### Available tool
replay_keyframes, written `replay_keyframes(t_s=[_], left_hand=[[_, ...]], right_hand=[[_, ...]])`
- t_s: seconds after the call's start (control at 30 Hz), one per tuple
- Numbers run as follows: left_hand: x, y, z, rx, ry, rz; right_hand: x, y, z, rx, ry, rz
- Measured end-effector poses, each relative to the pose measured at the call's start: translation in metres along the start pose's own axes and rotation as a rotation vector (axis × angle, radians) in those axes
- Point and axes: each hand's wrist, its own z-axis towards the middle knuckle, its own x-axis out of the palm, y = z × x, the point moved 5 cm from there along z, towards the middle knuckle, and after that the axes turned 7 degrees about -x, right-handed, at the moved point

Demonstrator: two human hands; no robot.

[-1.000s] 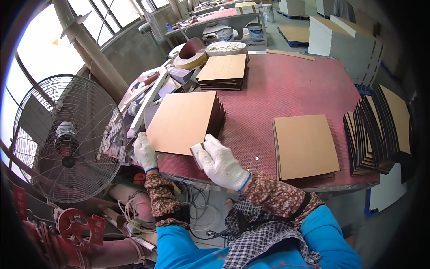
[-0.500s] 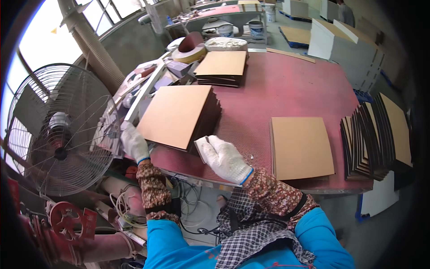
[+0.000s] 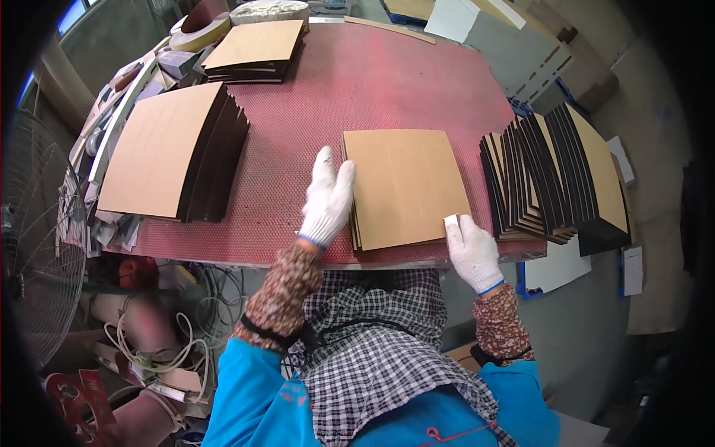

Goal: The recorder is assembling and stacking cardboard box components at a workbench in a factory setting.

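Note:
A short stack of tan boards (image 3: pixel 406 186) with dark edges lies flat in front of me on the red table. Beside its left edge is my left hand (image 3: pixel 328 195) in a white knit glove, fingers stretched out and holding nothing. At the stack's near right corner my right hand (image 3: pixel 474 255), gloved the same way, is closed on a small flat white piece (image 3: pixel 451 221). Only one end of that piece shows past the fingers, so its kind is unclear. The piece touches or nearly touches the boards' right edge.
A taller board stack (image 3: pixel 160 153) stands on the left, another stack (image 3: pixel 257 48) farther back. Many boards lean on edge (image 3: pixel 555 175) at the right. Scraps and a tape roll (image 3: pixel 201 30) crowd the red table's (image 3: pixel 395 82) left side. A wire-cage fan (image 3: pixel 33 238) stands far left.
My view and both hands have swung from the left stack to the middle stack. The right hand carried the white piece along; the left hand now lies against the middle stack's left side.

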Motion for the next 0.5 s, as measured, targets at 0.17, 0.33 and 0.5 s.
replay_keyframes(t_s=[0.17,0.33,0.5], left_hand=[[0.044,0.029,0.024,0.001,-0.059,0.197],[0.048,0.026,0.023,0.045,-0.046,0.124],[0.048,0.032,0.025,0.068,-0.066,0.050]], right_hand=[[0.002,0.002,-0.005,-0.269,0.049,-0.294],[0.003,0.001,0.000,-0.243,0.058,-0.288],[0.009,0.005,0.013,-0.320,-0.064,-0.261]])
